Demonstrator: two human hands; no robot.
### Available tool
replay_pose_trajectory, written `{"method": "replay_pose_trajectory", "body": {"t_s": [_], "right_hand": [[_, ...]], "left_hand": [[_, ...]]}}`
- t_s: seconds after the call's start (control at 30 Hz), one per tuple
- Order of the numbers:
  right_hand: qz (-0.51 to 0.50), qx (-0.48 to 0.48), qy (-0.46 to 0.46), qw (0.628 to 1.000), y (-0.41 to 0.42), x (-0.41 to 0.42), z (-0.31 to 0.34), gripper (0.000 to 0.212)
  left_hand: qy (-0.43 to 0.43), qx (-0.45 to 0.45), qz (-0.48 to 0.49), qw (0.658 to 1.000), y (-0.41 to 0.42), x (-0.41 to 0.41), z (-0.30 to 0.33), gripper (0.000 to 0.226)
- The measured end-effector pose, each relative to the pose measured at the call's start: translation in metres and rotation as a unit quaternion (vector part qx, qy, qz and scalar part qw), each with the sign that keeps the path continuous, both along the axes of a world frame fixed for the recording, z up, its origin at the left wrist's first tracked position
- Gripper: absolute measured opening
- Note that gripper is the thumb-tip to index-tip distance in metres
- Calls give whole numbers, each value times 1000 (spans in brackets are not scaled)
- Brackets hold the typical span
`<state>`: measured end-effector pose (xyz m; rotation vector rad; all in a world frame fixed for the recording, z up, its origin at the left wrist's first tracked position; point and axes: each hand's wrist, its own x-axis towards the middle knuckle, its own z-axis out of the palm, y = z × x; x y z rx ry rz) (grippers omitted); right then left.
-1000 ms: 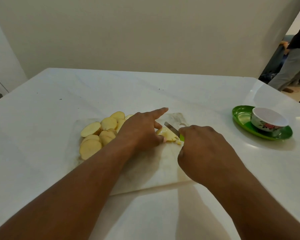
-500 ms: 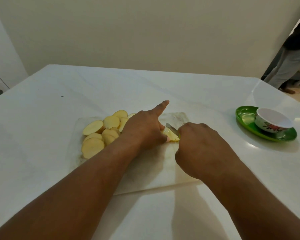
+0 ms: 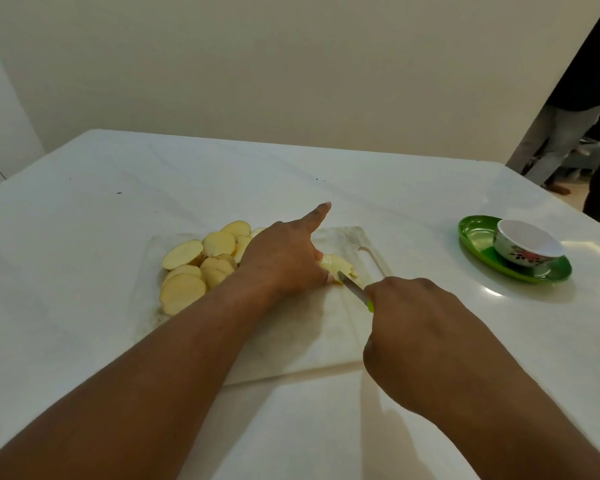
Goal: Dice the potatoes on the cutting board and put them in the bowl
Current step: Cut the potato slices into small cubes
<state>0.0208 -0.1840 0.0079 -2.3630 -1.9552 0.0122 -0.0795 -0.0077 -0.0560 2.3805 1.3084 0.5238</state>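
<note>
A person's right hand (image 3: 426, 337) is grasping a green-handled knife (image 3: 354, 291), its blade touching pale potato pieces (image 3: 338, 265) that the left hand (image 3: 284, 261) is pinning, forefinger outstretched, on a white plastic cutting board (image 3: 309, 337); the floral white bowl (image 3: 525, 245) is sitting at three o'clock on a green plate (image 3: 478, 237).

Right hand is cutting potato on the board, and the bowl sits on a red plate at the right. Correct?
Not quite: the head view shows the bowl on a green plate, not red. The right hand is cutting potato on the board.
</note>
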Motion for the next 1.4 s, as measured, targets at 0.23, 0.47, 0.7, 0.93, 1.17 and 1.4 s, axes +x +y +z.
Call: {"method": "replay_pose_trajectory", "body": {"t_s": [0.23, 0.47, 0.7, 0.93, 1.17, 1.4], "right_hand": [[-6, -6, 7, 1000, -7, -2, -2, 21], [-1, -21, 16, 1000, -14, -11, -4, 12], [4, 3, 23, 1000, -31, -9, -1, 27], [-3, 90, 4, 996, -4, 2, -19, 37], [3, 110, 7, 994, 30, 5, -34, 33], [10, 113, 15, 993, 37, 5, -39, 30]], "left_hand": [[-2, 6, 2, 1000, -1, 0, -1, 110], [0, 19, 6, 1000, 1, 1, -5, 107], [0, 2, -7, 1000, 3, -2, -4, 106], [-16, -14, -10, 1000, 4, -4, -7, 103], [-20, -8, -5, 1000, 3, -4, -5, 105], [-1, -3, -7, 1000, 4, -3, -5, 106]]}}
